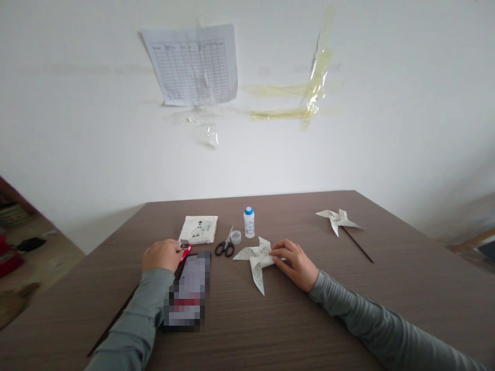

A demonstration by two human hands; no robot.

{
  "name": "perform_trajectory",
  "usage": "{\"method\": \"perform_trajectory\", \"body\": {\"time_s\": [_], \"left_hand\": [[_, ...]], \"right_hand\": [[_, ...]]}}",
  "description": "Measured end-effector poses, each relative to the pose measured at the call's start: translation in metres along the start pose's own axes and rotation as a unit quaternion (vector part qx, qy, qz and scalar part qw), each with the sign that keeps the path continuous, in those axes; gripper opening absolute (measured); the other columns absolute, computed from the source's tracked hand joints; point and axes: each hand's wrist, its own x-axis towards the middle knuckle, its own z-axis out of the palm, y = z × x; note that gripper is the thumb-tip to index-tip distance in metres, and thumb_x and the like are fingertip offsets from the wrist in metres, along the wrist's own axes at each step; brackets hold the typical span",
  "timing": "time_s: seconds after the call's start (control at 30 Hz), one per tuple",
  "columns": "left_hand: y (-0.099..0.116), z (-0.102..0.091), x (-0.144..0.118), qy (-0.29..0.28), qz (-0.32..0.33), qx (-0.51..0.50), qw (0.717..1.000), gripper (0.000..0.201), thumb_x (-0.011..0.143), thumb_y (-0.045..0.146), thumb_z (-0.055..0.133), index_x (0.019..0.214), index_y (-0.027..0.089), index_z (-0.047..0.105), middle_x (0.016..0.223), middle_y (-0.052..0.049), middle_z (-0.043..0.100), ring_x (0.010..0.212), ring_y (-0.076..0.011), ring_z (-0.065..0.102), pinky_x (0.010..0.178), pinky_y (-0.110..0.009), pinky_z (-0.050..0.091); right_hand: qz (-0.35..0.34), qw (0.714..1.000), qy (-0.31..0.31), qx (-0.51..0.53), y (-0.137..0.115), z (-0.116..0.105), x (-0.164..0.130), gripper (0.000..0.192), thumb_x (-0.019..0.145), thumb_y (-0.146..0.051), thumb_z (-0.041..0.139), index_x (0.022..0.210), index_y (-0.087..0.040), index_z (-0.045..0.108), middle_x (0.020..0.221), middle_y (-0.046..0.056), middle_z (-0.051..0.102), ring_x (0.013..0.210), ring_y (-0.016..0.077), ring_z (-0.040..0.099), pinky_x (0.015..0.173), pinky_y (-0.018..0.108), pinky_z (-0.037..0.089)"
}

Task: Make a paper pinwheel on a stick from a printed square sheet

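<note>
A printed-paper pinwheel (256, 255) lies on the table near the middle. My right hand (296, 262) has its fingers closed on the pinwheel's right blade. To the left, my left hand (161, 255) is closed, with its fingertips on a slim red object (186, 253) whose kind I cannot make out. That object is beside the top of a phone (191, 288) with a pixelated screen. Part of a dark stick (112, 324) shows past my left forearm, which hides the rest.
Black-handled scissors (225, 246) lie by a small clear round container (235, 237) and a white bottle with a blue cap (249, 224). A stack of paper (199, 230) is at the back left. Another pinwheel (337, 219) on a dark stick (359, 245) lies right. A white wall (247, 165) rises behind.
</note>
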Motion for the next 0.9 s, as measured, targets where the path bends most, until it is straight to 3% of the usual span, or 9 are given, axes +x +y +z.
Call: {"method": "perform_trajectory", "body": {"time_s": [0.2, 0.37, 0.5, 0.7, 0.9], "left_hand": [[0.011, -0.006, 0.0, -0.019, -0.019, 0.073, 0.997, 0.029, 0.101, 0.033, 0.085, 0.073, 0.03, 0.093, 0.123, -0.018, 0.102, 0.109, -0.04, 0.094, 0.092, -0.047, 0.07], [0.019, -0.008, 0.002, -0.023, -0.036, 0.068, 0.997, 0.032, 0.106, 0.027, 0.077, 0.078, 0.026, 0.092, 0.14, -0.019, 0.099, 0.127, -0.0465, 0.093, 0.113, -0.057, 0.073], [0.03, -0.006, 0.003, -0.011, -0.044, 0.063, 0.997, 0.029, 0.107, 0.028, 0.073, 0.085, 0.027, 0.092, 0.148, -0.017, 0.097, 0.14, -0.0465, 0.09, 0.126, -0.058, 0.071], [0.057, 0.002, 0.0, 0.059, -0.02, -0.062, 0.996, 0.024, 0.106, 0.027, 0.07, 0.086, 0.03, 0.082, 0.15, -0.019, 0.093, 0.151, -0.0447, 0.084, 0.139, -0.058, 0.066], [0.094, 0.018, -0.01, 0.053, 0.058, -0.179, 0.981, 0.02, 0.109, 0.028, 0.072, 0.09, 0.03, 0.079, 0.151, -0.017, 0.091, 0.155, -0.0407, 0.081, 0.142, -0.059, 0.065]], "right_hand": [[-0.012, 1.0, 0.01, -0.005, -0.001, 0.001, -0.001, 0.03, 0.131, -0.038, 0.071, 0.136, -0.028, 0.099, 0.128, 0.015, 0.092, 0.121, 0.0347, 0.092, 0.111, 0.057, 0.079], [-0.011, 1.0, 0.001, -0.006, 0.0, -0.001, 0.0, 0.031, 0.131, -0.038, 0.069, 0.137, -0.03, 0.099, 0.13, 0.015, 0.092, 0.122, 0.0342, 0.091, 0.112, 0.056, 0.078], [-0.013, 1.0, 0.005, -0.004, 0.001, -0.001, 0.0, 0.028, 0.129, -0.036, 0.073, 0.137, -0.03, 0.099, 0.129, 0.015, 0.092, 0.122, 0.0347, 0.092, 0.112, 0.057, 0.079], [-0.017, 1.0, 0.009, -0.008, 0.002, 0.0, -0.001, 0.024, 0.126, -0.031, 0.077, 0.137, -0.032, 0.098, 0.129, 0.013, 0.092, 0.121, 0.0342, 0.093, 0.114, 0.056, 0.08], [-0.011, 1.0, 0.002, 0.0, 0.002, -0.001, -0.001, 0.025, 0.127, -0.03, 0.076, 0.138, -0.031, 0.098, 0.13, 0.014, 0.093, 0.122, 0.0351, 0.093, 0.114, 0.058, 0.08]]}}
